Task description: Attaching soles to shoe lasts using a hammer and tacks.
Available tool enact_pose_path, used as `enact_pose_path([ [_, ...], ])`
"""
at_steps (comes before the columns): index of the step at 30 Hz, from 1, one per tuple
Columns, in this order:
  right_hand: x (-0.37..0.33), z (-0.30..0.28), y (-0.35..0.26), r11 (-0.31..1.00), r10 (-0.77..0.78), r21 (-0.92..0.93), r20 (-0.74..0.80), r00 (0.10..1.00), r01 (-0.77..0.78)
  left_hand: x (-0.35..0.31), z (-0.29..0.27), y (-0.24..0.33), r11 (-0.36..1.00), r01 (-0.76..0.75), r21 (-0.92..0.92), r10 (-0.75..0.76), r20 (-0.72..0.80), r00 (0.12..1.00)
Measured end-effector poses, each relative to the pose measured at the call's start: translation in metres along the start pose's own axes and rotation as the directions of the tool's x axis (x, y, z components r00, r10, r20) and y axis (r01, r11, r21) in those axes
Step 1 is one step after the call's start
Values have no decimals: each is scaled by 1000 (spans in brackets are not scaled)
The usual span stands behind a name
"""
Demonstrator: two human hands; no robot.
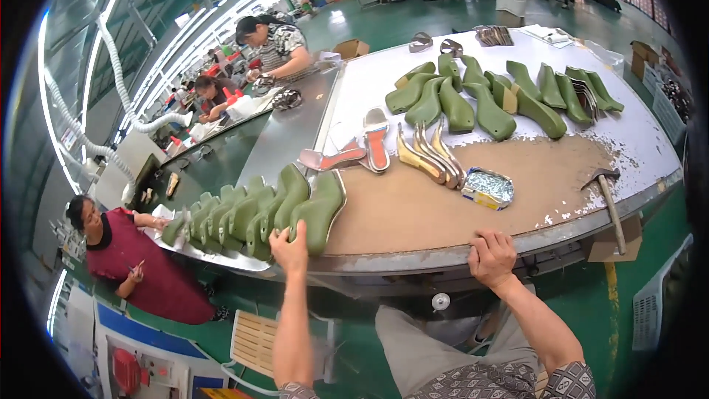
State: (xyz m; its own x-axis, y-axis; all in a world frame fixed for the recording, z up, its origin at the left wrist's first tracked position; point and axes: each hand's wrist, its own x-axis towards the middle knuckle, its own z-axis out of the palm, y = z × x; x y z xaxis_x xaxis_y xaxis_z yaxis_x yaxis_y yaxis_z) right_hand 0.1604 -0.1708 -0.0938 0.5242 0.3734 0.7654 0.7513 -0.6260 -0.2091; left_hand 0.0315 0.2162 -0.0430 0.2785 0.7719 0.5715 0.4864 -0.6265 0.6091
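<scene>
A row of green shoe lasts (260, 203) stands on the left part of the worktable. My left hand (289, 251) grips the lower end of the nearest green shoe last (321, 207), thumb and a finger apart against it. By the table's front edge, my right hand (492, 257) is closed with its fingers curled; whether something small is inside them is hidden. Beyond that hand sits an open box of small silvery pieces (489, 188), likely tacks. Several curved insoles (430, 154) lean together beside the box. Two red-and-grey insoles (375, 140) lie farther back.
More green lasts (492, 111) lie across the back of the worktable (413, 214). A hammer (609, 207) rests at the right edge, its handle overhanging. A person in a dark red apron (140, 258) reaches to the row's far left end. A wooden slatted chair (255, 343) stands below left.
</scene>
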Motion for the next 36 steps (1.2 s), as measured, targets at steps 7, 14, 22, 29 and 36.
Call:
enact_pose_path([
  [7, 1, -1, 5, 1000, 8, 13, -9, 1000, -8, -13, 11, 26, 942, -130, 309, 87, 149, 985],
  [14, 0, 3, 8, 1000, 6, 5, 11, 1000, -6, -16, 64, 113, 886, -249, -392, 385, 321, 865],
  [22, -9, 4, 5, 999, -19, -43, 39, 999, 21, 81, 214, 149, 899, -197, 392, -94, 610, 787],
  [29, -6, 3, 10, 998, -25, -63, 34, 999, 27, 95, 258, 132, 808, -396, 436, 22, 650, 759],
  [36, -4, 2, 11, 999, -18, -40, 24, 1000, 19, 119, 249, 109, 989, -136, -56, 146, 261, 954],
])
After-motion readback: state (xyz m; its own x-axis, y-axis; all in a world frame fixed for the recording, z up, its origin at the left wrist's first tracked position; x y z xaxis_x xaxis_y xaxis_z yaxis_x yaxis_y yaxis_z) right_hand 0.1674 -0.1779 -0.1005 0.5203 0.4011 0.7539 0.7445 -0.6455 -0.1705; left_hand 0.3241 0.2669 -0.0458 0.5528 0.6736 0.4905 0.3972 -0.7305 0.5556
